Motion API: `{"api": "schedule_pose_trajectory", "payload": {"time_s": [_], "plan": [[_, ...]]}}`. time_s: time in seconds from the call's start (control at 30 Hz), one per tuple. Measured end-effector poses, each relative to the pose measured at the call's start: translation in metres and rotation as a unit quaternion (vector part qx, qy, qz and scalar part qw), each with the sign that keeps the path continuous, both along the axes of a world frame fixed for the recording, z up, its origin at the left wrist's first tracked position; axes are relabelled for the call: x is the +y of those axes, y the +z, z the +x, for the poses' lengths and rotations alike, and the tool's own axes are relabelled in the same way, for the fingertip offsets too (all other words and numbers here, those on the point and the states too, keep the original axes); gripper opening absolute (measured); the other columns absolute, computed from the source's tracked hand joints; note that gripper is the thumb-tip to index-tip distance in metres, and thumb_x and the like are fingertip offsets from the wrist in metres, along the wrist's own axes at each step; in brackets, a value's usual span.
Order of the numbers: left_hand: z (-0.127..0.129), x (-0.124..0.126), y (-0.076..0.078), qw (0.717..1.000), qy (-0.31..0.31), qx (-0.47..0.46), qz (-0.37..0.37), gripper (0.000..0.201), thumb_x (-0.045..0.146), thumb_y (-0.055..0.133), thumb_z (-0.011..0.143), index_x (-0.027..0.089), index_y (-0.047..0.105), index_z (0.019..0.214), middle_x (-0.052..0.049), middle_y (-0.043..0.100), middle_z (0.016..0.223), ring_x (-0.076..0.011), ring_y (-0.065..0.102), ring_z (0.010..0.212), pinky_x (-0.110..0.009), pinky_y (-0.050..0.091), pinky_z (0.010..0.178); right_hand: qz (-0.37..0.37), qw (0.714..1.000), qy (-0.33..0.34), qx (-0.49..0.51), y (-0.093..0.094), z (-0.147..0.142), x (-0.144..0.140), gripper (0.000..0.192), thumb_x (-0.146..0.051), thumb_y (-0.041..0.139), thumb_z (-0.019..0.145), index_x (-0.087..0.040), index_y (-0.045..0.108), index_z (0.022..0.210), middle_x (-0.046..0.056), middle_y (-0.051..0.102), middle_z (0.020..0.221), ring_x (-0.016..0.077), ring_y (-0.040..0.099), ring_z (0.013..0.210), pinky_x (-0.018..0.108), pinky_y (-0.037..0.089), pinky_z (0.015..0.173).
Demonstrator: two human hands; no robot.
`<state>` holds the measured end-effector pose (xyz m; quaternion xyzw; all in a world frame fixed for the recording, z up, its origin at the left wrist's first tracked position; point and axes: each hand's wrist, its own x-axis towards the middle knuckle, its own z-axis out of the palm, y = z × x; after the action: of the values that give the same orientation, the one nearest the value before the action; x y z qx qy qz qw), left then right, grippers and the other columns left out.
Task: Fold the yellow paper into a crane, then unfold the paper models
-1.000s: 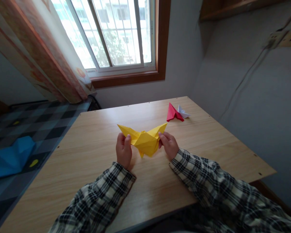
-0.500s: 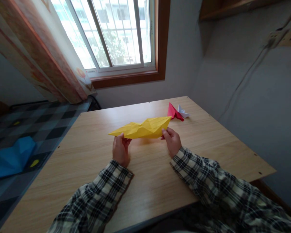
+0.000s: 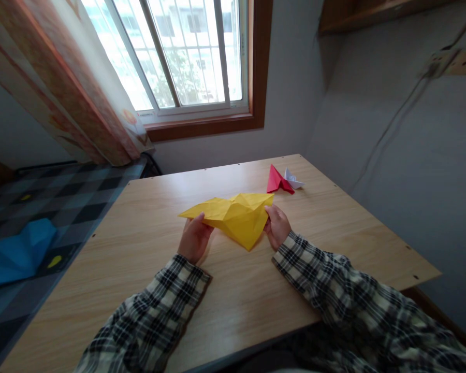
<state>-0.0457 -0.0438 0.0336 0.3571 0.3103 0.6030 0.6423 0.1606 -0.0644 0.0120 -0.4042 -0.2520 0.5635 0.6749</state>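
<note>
A folded yellow paper spans the gap between my two hands over the middle of the table. Its creased top edge runs from a long point on the left to a corner on the right, and one flap hangs down toward me in a point. My left hand pinches the lower left edge, thumb on top and fingers underneath. At the right end my right hand grips the paper between thumb and fingers. Part of the fingers on both hands is hidden behind the paper.
A red folded paper and a small white paper boat rest near the far right edge of the wooden table. Leftward, a blue folded paper lies on a checked cloth. Beyond the table is a window.
The yellow paper has turned and opened out, its lower flap now dropping toward me. My left hand has shifted slightly right; both hands keep their hold.
</note>
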Motion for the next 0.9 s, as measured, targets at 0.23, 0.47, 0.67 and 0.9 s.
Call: {"api": "schedule_pose_trajectory", "payload": {"time_s": [0.23, 0.47, 0.67, 0.9], "plan": [[0.002, -0.002, -0.002, 0.998, -0.004, 0.059, 0.003, 0.049, 0.021, 0.080, 0.068, 0.015, 0.066, 0.114, -0.010, 0.074, 0.109, -0.0253, 0.071, 0.098, -0.033, 0.058, 0.085, 0.007, 0.999, 0.029, -0.014, -0.004, 0.003, 0.002, 0.039, -0.043, 0.071, 0.073, -0.023, 0.060, 0.106, 0.004, 0.075, 0.102, 0.0229, 0.072, 0.087, 0.034, 0.061, 0.067], [-0.012, 0.004, -0.005, 0.997, -0.026, 0.077, -0.012, 0.052, 0.022, 0.080, 0.062, 0.019, 0.069, 0.113, -0.010, 0.075, 0.105, -0.0280, 0.072, 0.093, -0.037, 0.060, 0.083, 0.072, 0.996, 0.038, -0.047, -0.017, 0.009, 0.009, 0.043, -0.034, 0.081, 0.067, -0.020, 0.066, 0.105, 0.007, 0.073, 0.116, 0.0249, 0.071, 0.100, 0.041, 0.057, 0.091], [-0.036, 0.008, -0.005, 0.969, -0.207, 0.111, -0.077, 0.043, 0.031, 0.080, 0.067, 0.021, 0.071, 0.109, -0.013, 0.072, 0.118, -0.0313, 0.070, 0.105, -0.046, 0.060, 0.086, 0.057, 0.996, 0.021, -0.072, -0.021, 0.022, 0.017, 0.038, -0.033, 0.082, 0.064, -0.019, 0.071, 0.098, 0.008, 0.075, 0.111, 0.0267, 0.071, 0.102, 0.044, 0.056, 0.094], [-0.051, 0.012, 0.003, 0.963, -0.221, 0.093, -0.121, 0.065, 0.074, 0.071, 0.065, 0.015, 0.075, 0.093, -0.020, 0.075, 0.097, -0.0401, 0.071, 0.099, -0.048, 0.061, 0.074, 0.050, 0.981, 0.179, -0.058, -0.011, 0.035, 0.016, 0.045, -0.030, 0.088, 0.056, -0.017, 0.075, 0.097, 0.009, 0.076, 0.108, 0.0274, 0.072, 0.099, 0.044, 0.056, 0.093]]}}
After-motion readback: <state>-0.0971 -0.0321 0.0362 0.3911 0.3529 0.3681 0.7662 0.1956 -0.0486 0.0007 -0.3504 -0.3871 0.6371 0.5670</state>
